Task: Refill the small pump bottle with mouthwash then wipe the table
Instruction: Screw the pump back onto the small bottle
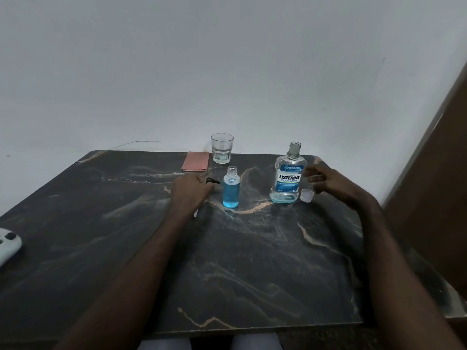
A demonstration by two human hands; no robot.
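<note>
The small clear pump bottle (231,190) stands upright with no top on, about two-thirds full of blue liquid. Just left of it, my left hand (190,189) rests on the table, closed around the black pump head (212,181); its nozzle pokes out past my fingers and its white tube (195,213) shows under my wrist. The uncapped Listerine bottle (288,178) stands to the right, with only a little liquid at its bottom. Its white cap (307,195) lies beside its base. My right hand (328,184) hovers just right of the bottle, fingers apart and holding nothing.
A folded pink cloth (195,161) and a clear drinking glass (222,149) sit at the far edge of the dark marble table (252,261). A white controller (7,242) lies at the left edge. A brown wooden panel (429,198) stands to the right, a white wall behind.
</note>
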